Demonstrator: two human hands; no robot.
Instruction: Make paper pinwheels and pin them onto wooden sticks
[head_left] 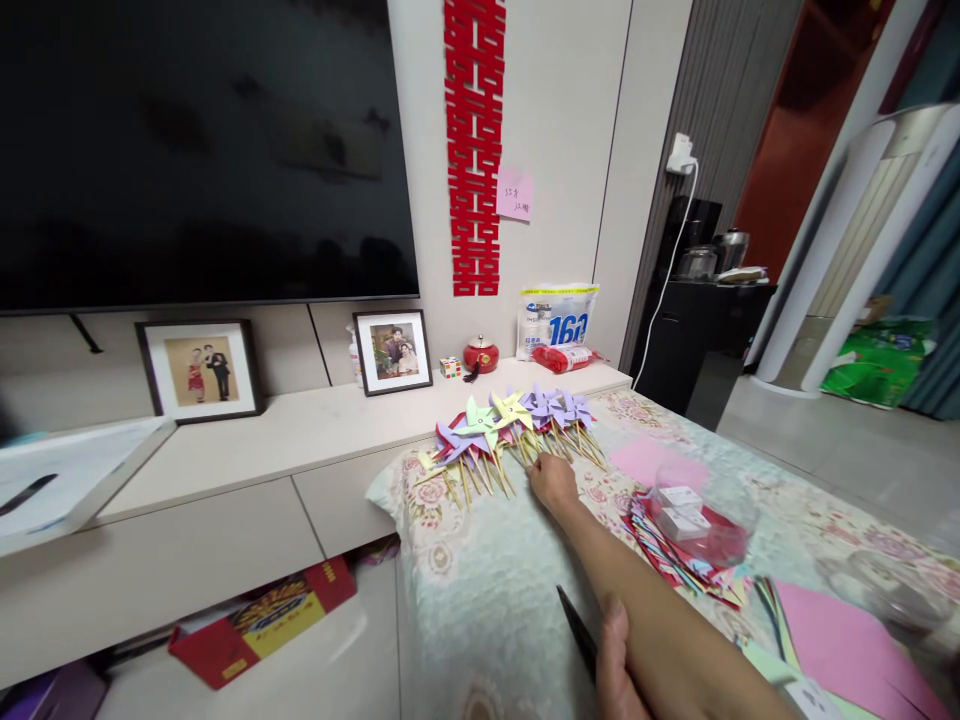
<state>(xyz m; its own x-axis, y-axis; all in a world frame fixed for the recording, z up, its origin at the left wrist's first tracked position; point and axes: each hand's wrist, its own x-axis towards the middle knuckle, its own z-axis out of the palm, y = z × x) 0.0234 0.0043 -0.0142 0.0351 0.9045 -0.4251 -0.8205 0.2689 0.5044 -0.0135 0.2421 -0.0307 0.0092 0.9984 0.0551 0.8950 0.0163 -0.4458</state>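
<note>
Several paper pinwheels (480,422) in purple, green, yellow and red lie in a cluster at the far end of the cloth-covered table, their thin sticks pointing toward me. My right hand (553,482) reaches to the front of this cluster, fingers closed around what looks like a pinwheel's stick; the fingertips are partly hidden. At the bottom, my left hand (621,670) is close to my right forearm and partly cut off by the frame. A black pointed tool (576,625) sticks out from its fingers; its handle end is out of sight.
Right of my forearm, a clear round container (739,515) with small white boxes stands on colored paper strips (660,545). Pink paper sheets (855,640) lie nearer. Behind the table, a white cabinet (322,430) bears framed photos (394,350), a red pot (480,354) and a bag (555,320).
</note>
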